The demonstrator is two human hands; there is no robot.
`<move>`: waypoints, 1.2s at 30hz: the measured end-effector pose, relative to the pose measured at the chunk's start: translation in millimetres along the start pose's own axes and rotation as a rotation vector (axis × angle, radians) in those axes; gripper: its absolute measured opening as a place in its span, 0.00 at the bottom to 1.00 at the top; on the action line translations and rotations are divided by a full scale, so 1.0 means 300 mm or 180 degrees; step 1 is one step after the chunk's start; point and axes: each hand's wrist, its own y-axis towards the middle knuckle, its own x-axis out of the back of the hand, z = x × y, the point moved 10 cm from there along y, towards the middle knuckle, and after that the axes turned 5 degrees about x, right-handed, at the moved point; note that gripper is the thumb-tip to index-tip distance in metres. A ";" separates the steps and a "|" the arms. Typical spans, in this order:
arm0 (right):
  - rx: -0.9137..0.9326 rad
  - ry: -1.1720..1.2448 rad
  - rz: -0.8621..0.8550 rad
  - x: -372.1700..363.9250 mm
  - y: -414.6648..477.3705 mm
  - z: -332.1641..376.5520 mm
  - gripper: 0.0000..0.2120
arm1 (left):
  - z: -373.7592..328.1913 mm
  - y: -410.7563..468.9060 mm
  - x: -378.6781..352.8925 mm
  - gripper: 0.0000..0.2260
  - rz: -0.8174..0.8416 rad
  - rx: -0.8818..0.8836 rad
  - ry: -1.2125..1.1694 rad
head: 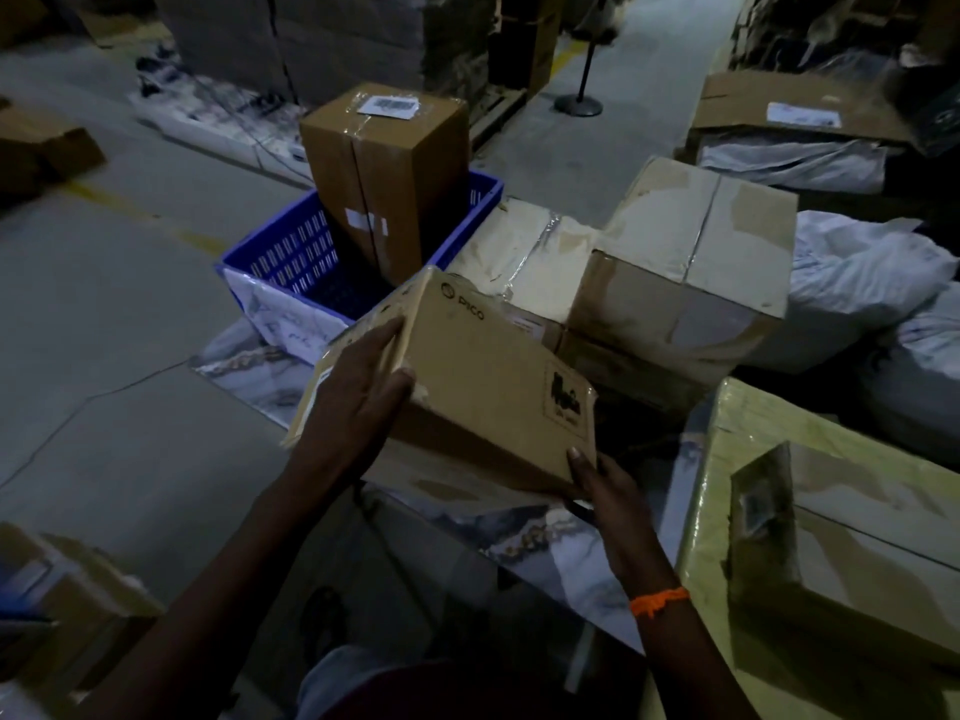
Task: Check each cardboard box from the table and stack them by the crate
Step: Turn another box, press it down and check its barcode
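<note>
Currently a tilted cardboard box (483,366) is held over the table's (519,537) far end, near the blue crate (291,252). The left hand (358,397) clasps its left edge, fingers flat and thumb over the ridge. The right hand (602,485) pinches the near corner, thumb on top. That corner grip looks thin, so the box could pivot and knock the stacked boxes (675,267) beside the crate.

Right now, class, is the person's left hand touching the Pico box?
Touching. The head view shows the left hand lying on the Pico box, thumb hooked over its edge.
</note>
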 end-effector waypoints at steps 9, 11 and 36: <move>0.0544 -0.0742 -0.0377 0.085 -0.049 0.062 0.26 | 0.121 -0.032 -0.013 0.26 0.0021 0.0431 -0.0495; 0.0622 -0.1048 -0.0405 0.116 -0.063 0.085 0.22 | 0.180 -0.048 -0.048 0.25 0.0087 0.0599 -0.0569; 0.0613 -0.1151 -0.0315 0.164 0.141 0.204 0.18 | 0.249 0.062 -0.242 0.20 0.0677 0.1173 -0.0546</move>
